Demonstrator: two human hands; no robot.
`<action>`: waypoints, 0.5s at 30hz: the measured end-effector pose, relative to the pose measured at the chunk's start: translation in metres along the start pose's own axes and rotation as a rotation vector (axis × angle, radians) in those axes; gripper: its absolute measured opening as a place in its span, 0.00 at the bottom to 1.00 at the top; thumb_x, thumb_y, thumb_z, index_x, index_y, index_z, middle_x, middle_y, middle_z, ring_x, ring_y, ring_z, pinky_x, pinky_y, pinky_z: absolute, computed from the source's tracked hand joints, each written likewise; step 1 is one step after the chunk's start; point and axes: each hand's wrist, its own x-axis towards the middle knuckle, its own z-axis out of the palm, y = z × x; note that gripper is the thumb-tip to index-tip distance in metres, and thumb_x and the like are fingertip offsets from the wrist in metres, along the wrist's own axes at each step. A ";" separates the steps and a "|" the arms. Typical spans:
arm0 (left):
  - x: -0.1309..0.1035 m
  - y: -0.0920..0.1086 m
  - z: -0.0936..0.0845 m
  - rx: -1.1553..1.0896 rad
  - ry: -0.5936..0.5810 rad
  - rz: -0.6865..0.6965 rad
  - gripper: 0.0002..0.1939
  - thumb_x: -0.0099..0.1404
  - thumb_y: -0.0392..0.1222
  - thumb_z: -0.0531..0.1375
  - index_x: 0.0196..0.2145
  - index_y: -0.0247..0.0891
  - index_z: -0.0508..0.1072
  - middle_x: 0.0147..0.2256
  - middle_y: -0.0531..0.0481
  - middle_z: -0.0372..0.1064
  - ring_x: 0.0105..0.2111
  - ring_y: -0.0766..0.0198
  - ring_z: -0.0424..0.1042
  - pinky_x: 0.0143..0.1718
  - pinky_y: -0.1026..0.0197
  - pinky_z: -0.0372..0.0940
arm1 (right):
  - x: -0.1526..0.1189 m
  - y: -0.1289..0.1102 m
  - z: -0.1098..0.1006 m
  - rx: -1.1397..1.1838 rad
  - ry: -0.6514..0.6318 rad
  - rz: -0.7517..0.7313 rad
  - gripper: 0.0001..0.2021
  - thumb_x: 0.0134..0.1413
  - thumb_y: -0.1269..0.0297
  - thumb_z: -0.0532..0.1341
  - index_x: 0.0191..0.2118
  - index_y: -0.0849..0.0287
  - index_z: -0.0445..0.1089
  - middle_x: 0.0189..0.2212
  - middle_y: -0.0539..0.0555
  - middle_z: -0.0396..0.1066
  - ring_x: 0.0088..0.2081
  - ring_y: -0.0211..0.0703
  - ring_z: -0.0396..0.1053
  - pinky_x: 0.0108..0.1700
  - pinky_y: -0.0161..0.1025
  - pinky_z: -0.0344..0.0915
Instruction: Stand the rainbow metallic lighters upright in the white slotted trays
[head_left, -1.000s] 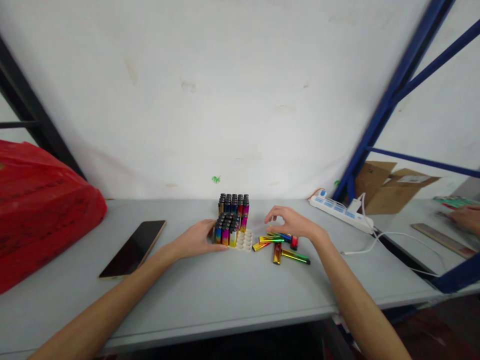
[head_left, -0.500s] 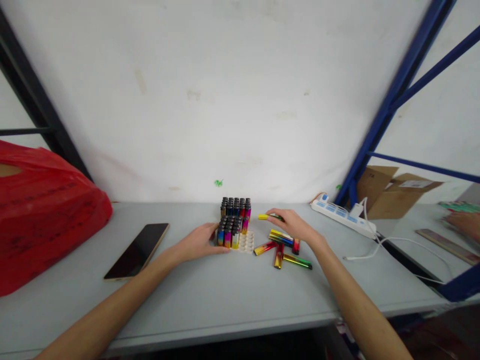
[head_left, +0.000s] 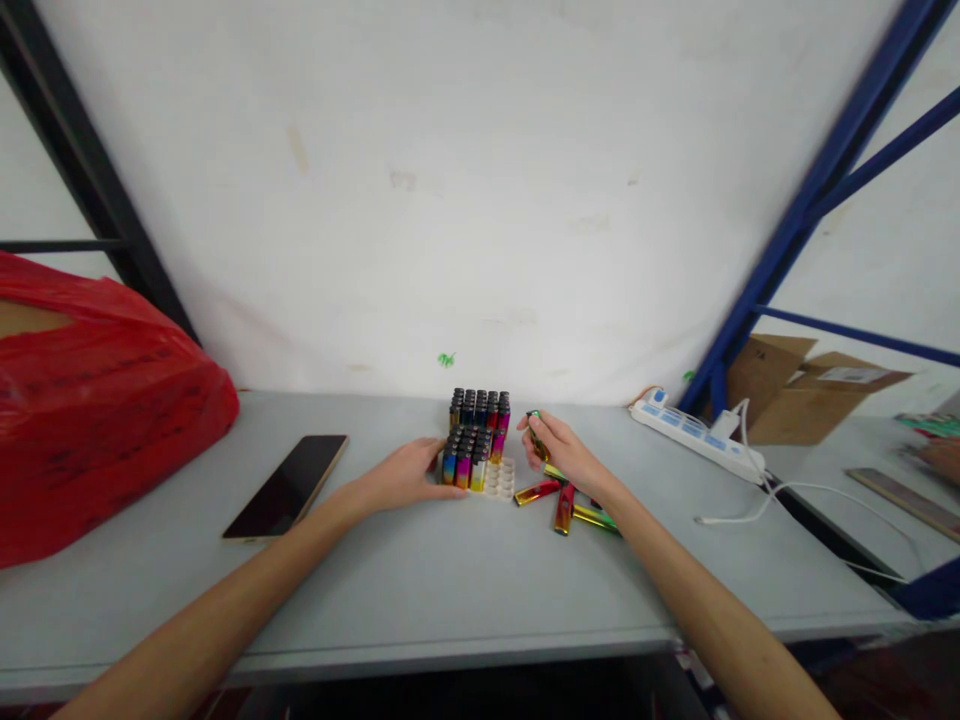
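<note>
My left hand [head_left: 409,474] rests at the left side of a front group of upright lighters [head_left: 464,467], thumb along its near edge and fingers around its left side. These lighters stand in a white tray [head_left: 500,479] whose right-hand holes show. Behind stands another block of upright lighters [head_left: 491,408]. My right hand [head_left: 559,447] is closed on a green and gold lighter [head_left: 538,440], held tilted just above the table, right of the tray. Several loose lighters lie below it, among them a red and gold one [head_left: 564,510].
A phone [head_left: 288,487] and a red plastic bag [head_left: 112,410] are on the left. To the right are a white power strip [head_left: 697,438] with a cable, a cardboard box [head_left: 802,400] and a blue frame. Another person's hand [head_left: 941,458] shows at the far right.
The lighter in my right hand has turned from lying level to a steep tilt. My left hand keeps its place at the tray. The whole view has shifted slightly.
</note>
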 end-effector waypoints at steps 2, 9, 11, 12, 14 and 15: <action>0.000 0.000 0.000 -0.001 -0.002 0.002 0.36 0.55 0.70 0.66 0.50 0.39 0.76 0.47 0.42 0.78 0.46 0.46 0.76 0.48 0.53 0.69 | -0.001 0.000 0.006 -0.027 0.025 0.040 0.24 0.60 0.34 0.56 0.39 0.54 0.62 0.23 0.42 0.52 0.20 0.33 0.49 0.23 0.32 0.51; 0.000 -0.002 0.001 -0.016 -0.020 0.009 0.35 0.56 0.69 0.66 0.51 0.40 0.75 0.47 0.43 0.77 0.45 0.48 0.76 0.47 0.54 0.68 | -0.003 0.000 0.021 -0.537 0.381 -0.155 0.24 0.62 0.45 0.54 0.21 0.55 0.51 0.19 0.44 0.47 0.24 0.36 0.49 0.28 0.37 0.45; 0.000 -0.002 0.001 -0.016 -0.014 0.012 0.35 0.56 0.69 0.66 0.50 0.40 0.75 0.47 0.43 0.77 0.45 0.48 0.76 0.46 0.54 0.68 | -0.003 0.001 0.023 -0.603 0.431 -0.176 0.22 0.60 0.50 0.53 0.20 0.55 0.49 0.19 0.44 0.45 0.24 0.35 0.48 0.29 0.38 0.44; 0.000 -0.002 0.001 -0.015 -0.011 0.011 0.35 0.56 0.69 0.66 0.50 0.40 0.75 0.47 0.43 0.77 0.45 0.48 0.76 0.46 0.54 0.68 | -0.003 0.002 0.024 -0.619 0.441 -0.180 0.20 0.59 0.52 0.53 0.21 0.55 0.49 0.18 0.44 0.45 0.24 0.36 0.49 0.29 0.38 0.44; 0.000 -0.002 0.001 -0.011 -0.006 0.012 0.35 0.55 0.69 0.66 0.49 0.39 0.75 0.47 0.43 0.78 0.45 0.47 0.76 0.46 0.54 0.68 | -0.003 0.003 0.024 -0.634 0.443 -0.177 0.18 0.58 0.54 0.52 0.21 0.55 0.50 0.18 0.45 0.48 0.24 0.36 0.50 0.29 0.38 0.45; 0.000 -0.002 0.001 -0.008 -0.004 0.012 0.35 0.55 0.69 0.66 0.49 0.39 0.75 0.47 0.44 0.78 0.45 0.47 0.76 0.47 0.54 0.68 | -0.002 0.003 0.024 -0.639 0.437 -0.172 0.17 0.59 0.54 0.52 0.22 0.55 0.51 0.19 0.45 0.50 0.24 0.36 0.51 0.29 0.38 0.46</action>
